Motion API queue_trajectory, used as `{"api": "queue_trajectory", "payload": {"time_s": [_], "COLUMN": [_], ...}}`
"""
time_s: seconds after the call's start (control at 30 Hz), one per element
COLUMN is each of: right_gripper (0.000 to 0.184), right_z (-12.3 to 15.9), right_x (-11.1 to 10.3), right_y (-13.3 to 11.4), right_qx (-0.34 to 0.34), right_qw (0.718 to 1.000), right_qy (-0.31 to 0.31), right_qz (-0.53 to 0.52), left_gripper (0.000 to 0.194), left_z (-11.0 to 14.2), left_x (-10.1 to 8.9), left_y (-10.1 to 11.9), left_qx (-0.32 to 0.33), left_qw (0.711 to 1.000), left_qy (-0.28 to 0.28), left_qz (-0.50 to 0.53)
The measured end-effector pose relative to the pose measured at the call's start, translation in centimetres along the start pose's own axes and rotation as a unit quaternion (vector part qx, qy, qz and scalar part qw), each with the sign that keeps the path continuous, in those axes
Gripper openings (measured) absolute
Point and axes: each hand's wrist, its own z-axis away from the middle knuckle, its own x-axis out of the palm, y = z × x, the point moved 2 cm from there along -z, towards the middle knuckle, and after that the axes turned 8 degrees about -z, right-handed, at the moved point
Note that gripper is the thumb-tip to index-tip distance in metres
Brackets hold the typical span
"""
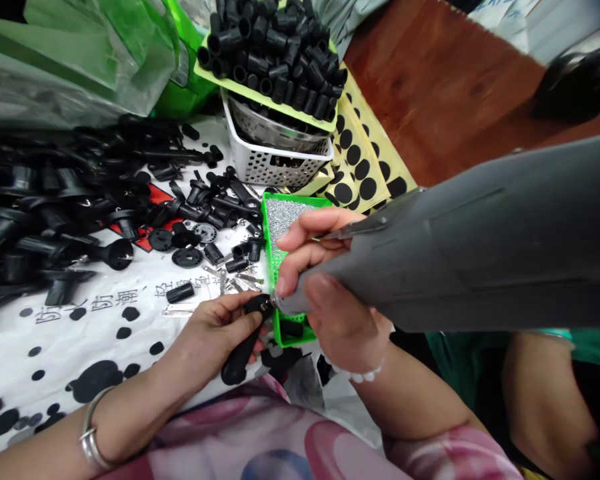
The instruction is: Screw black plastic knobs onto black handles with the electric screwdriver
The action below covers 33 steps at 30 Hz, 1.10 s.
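As the head view looks down:
Left hand [213,337]: curled closed, gripping a black moulded plastic part [239,353] above the lap.
Right hand [325,287]: wrapped around a grey tapered electric screwdriver [430,260], metal tip [275,302] touching that part.
Beside them: bright green plastic tray [273,230] of tiny silver screws [283,217].

The only readable stuff I'm seeing is on the white printed sheet [130,357]: black Chinese characters [115,300] are running across it, with "防潮" showing clearly and "轻" sitting just right of it.
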Motion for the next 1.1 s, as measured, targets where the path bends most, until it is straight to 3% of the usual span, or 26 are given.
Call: {"api": "queue_trajectory", "payload": {"time_s": [0.23, 0.37, 0.5, 0.6, 0.77, 1.1], "right_gripper": [0.026, 0.03, 0.034, 0.031, 0.029, 0.036], "right_z": [0.3, 0.0, -1.1, -2.0, -2.9, -3.1], "right_x": [1.2, 0.2, -1.7, -2.4, -2.1, -1.4], "right_y": [1.3, 0.3, 0.0, 1.4, 4.1, 4.8], "right_qx": [-0.052, -0.039, -0.065, -0.113, -0.097, -0.069], "right_qw": [0.997, 0.994, 0.98, 0.974, 0.983, 0.986], "right_qy": [0.011, 0.006, 0.09, 0.148, 0.139, 0.148], "right_qz": [-0.057, -0.102, -0.166, -0.128, -0.068, -0.037], "left_gripper": [0.039, 0.042, 0.045, 0.042, 0.041, 0.045], "left_z": [0.1, 0.0, -0.2, -0.4, -0.7, -0.4], "left_x": [0.1, -0.2, -0.5, -0.6, -0.8, -1.1], "left_y": [0.2, -0.1, -0.2, -0.3, -0.5, -0.7], "left_qx": [0.008, 0.018, 0.024, 0.025, 0.008, 0.008], "left_qw": [1.0, 1.0, 1.0, 1.0, 1.0, 1.0], "left_qy": [0.026, 0.018, 0.015, -0.001, 0.014, -0.018], "left_qz": [-0.001, -0.001, 0.003, 0.002, 0.002, -0.016]}}
